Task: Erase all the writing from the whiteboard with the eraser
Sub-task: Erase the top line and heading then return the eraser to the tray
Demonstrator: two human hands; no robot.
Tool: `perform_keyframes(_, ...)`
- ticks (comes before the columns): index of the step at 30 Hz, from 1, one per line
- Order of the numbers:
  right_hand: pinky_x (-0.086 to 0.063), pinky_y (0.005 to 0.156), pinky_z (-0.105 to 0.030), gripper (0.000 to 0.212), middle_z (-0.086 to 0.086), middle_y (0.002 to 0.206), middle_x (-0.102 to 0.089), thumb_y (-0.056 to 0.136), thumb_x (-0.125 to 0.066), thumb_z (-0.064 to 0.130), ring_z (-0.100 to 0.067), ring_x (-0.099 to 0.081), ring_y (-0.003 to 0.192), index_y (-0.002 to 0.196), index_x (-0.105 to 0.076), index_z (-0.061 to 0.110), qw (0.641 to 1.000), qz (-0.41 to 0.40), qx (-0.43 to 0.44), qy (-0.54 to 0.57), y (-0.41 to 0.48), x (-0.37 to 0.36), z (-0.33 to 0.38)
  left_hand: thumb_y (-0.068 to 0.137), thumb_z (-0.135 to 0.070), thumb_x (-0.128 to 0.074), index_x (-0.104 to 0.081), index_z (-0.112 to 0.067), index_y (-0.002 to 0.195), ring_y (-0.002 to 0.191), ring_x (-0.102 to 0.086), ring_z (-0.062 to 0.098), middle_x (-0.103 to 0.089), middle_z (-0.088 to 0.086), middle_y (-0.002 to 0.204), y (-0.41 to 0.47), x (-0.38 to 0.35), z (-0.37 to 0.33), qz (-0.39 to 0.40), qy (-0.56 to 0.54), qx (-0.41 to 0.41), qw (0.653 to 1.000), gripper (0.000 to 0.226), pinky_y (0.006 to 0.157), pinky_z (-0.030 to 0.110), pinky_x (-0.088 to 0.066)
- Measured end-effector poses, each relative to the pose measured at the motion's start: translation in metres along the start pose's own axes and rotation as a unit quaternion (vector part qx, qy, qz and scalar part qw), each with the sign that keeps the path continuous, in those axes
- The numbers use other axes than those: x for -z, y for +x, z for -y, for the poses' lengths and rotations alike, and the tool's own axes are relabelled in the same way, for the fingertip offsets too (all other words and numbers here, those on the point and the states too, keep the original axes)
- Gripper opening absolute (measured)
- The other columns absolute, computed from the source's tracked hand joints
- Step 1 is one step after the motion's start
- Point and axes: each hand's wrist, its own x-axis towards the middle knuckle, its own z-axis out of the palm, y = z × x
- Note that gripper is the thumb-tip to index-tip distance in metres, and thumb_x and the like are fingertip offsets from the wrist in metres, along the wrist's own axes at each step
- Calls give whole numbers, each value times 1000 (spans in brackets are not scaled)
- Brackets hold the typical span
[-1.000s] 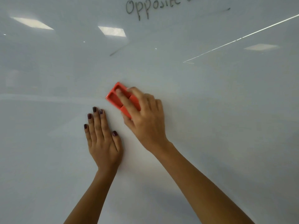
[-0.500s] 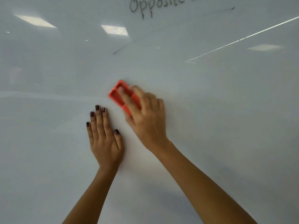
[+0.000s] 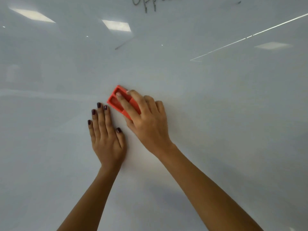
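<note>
Progress: most of the whiteboard [image 3: 216,114] in view reads clean, with no ink visible around or below the hands. Still left: a line of dark handwriting [image 3: 145,4] at the top edge, cut off by the frame (only the lower parts of a few letters show), and a short dark stroke [image 3: 238,2] off to its right. A grey diagonal line [image 3: 124,43] sits higher than the eraser; whether it is ink or a reflection I cannot tell. My estimate is that the lower area is done and the top row remains, well apart from the eraser's present spot.

Eraser [image 3: 119,101]: orange-red, rectangular, hard-looking moulded plastic back with two recessed pockets, lying flat against the board and tilted on a diagonal. The wiping pad underneath is hidden.

Right hand [image 3: 150,124]: wrapped over the eraser's lower end, index finger laid along its back, thumb at the near side edge, pressing it to the board.

Left hand [image 3: 106,135]: flat on the board just beside the eraser, fingers together, thumb slightly out, holding nothing (bracing, I judge).

Board surface: glossy, smooth, pale grey-white; it mirrors ceiling light panels [image 3: 116,25] and a bright thin streak [image 3: 250,36].
</note>
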Motion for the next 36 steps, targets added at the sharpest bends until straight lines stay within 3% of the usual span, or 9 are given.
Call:
perform_keyframes(4,-42,80,-40,49,-12,137,-54,94,-58,32,-31,-53,101,141,-56,19,978,-65,-196,-27,4,15,-46,98,-19,-26,-24,-2,156,155,-13,25,-22,13,164,1,2,-3,-5,8,0,1000,60,126,46,-13)
perform_keyframes(8,-44,84,-39,52,-12,138,-52,93,-61,30,-27,-52,102,143,-53,17,899,-150,-409,-30,15,29,-84,97,-18,-28,-25,-3,156,154,-15,26,-23,12,164,1,2,-3,-7,8,3,1000,61,125,48,-15)
perform_keyframes(13,-42,81,-41,50,-13,138,-52,97,-58,33,-32,-53,102,145,-52,20,988,-26,-150,-7,1,26,-61,96,-18,-32,-30,-5,153,152,-17,32,-30,15,160,15,2,-17,-28,-15,29,999,59,126,48,-11)
perform_keyframes(16,-43,78,-40,48,-9,138,-55,98,-59,33,-29,-55,102,144,-53,23,999,16,-33,-18,6,29,-70,97,-19,-32,-29,-5,154,153,-14,32,-28,15,160,42,3,-35,-51,-38,26,998,59,126,44,-7)
perform_keyframes(19,-43,78,-40,50,-10,138,-55,95,-58,33,-31,-57,101,144,-53,24,988,-50,-135,-45,29,34,-108,97,-16,-31,-25,-4,156,155,-8,26,-21,14,164,71,2,-45,-55,-68,3,996,60,126,41,-6)
perform_keyframes(23,-36,80,-32,52,-7,140,-53,92,-57,35,-30,-56,102,142,-54,23,906,-173,-375,-90,77,38,-163,97,-13,-32,-18,-4,158,155,-8,24,-15,13,166,82,-3,-42,-35,-57,7,998,63,127,41,-8)
perform_keyframes(27,-44,84,-35,50,-6,142,-51,95,-55,36,-27,-55,106,143,-53,23,861,-196,-456,-112,125,35,-191,98,-16,-29,-18,-3,158,155,-11,24,-16,11,166,81,-6,-42,-33,-30,1,999,63,127,41,-8)
perform_keyframes(30,-44,81,-36,53,-9,140,-53,88,-60,33,-29,-56,102,140,-57,22,890,-179,-406,-103,135,28,-166,98,-16,-28,-18,-3,158,155,-10,24,-16,11,166,81,-6,-42,-36,-23,0,999,62,127,41,-8)
perform_keyframes(36,-45,74,-41,54,-14,139,-55,91,-60,31,-32,-56,96,144,-53,18,992,-48,-111,-35,103,8,-76,99,-18,-26,-19,-2,158,155,-12,24,-16,12,166,81,-7,-41,-40,-20,-3,999,61,127,42,-10)
